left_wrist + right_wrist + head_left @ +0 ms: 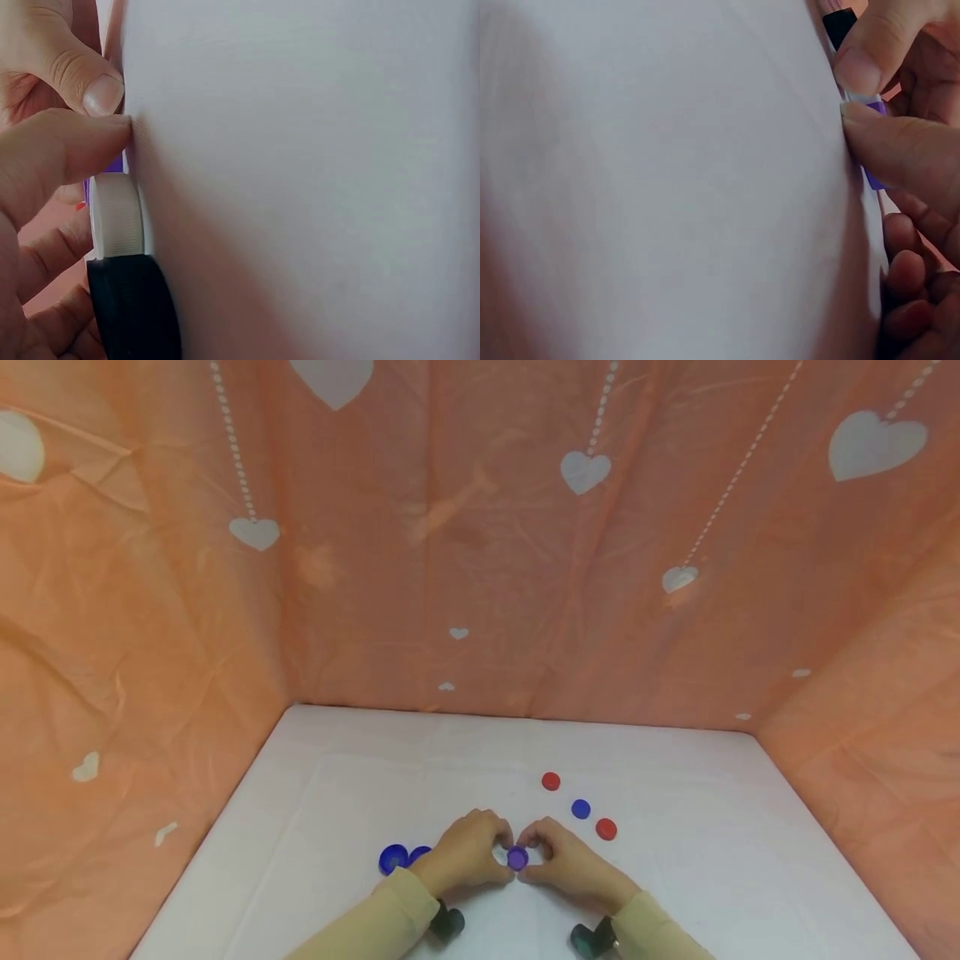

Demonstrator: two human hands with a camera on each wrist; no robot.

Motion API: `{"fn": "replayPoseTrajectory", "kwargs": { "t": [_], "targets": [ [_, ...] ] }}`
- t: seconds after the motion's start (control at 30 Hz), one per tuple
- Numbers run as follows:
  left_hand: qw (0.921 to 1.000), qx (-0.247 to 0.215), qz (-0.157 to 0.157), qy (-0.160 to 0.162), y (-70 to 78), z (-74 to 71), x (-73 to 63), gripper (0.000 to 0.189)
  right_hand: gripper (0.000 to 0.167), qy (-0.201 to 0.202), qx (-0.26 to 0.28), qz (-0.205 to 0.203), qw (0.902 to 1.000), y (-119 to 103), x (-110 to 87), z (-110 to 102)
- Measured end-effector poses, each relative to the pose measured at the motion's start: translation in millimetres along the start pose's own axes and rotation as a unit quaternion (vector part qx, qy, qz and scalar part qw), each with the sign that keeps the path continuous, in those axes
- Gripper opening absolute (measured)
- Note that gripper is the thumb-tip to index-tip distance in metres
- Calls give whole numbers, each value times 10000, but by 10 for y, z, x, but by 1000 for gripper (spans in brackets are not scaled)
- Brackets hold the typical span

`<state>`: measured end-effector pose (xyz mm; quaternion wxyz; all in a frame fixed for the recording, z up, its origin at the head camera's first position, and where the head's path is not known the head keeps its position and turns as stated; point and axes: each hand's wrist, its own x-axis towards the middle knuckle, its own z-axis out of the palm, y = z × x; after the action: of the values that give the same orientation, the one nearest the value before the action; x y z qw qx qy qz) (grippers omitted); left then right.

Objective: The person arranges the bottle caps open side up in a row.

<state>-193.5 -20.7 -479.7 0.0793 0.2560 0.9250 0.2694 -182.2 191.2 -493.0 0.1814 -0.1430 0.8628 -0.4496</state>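
Observation:
A small purple bottle cap (517,858) lies on the white tabletop between both hands. My left hand (468,850) holds its left side with curled thumb and forefinger. From the other side, my right hand (566,858) grips it in the same way, and the fingertips of both hands nearly meet around it. Within the curl of the left hand sits a white ribbed cap (118,215), with a larger dark cap (135,307) beside it in the left wrist view. The fingers hide most of the purple cap (876,177) in the right wrist view.
Beyond the right hand lie a red cap (551,782), a small blue cap (581,809) and another red cap (607,829). Left of the left forearm are two larger blue caps (393,860), one partly hidden. Orange cloth (480,568) with hearts encloses the table.

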Motion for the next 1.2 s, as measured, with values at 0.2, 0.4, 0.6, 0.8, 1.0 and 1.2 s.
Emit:
{"fn": "replayPoseTrajectory", "kwargs": {
  "t": [0.2,0.4,0.6,0.8,1.0,1.2],
  "targets": [
    [10000,-22,-57,-9,18,-4,14,30,31,-54,129,7,9999,-13,-16,-9],
    [10000,22,-42,-40,45,-5,-7,29,31,-60,127,37,9999,-2,-38,3],
    [10000,35,10,35,53,-10,-23,30,30,-56,-52,45,10000,1,-16,1],
    [10000,-5,-18,38,44,-26,-14,31,32,-44,-3,137,9999,-12,5,6],
    [9999,88,-32,45,26,1,-1,31,33,-43,-22,136,9999,-12,5,3],
    [9997,-215,-17,-147,19,-42,3,35,34,-130,-182,52,9997,-8,-12,-43]
  ]
}}
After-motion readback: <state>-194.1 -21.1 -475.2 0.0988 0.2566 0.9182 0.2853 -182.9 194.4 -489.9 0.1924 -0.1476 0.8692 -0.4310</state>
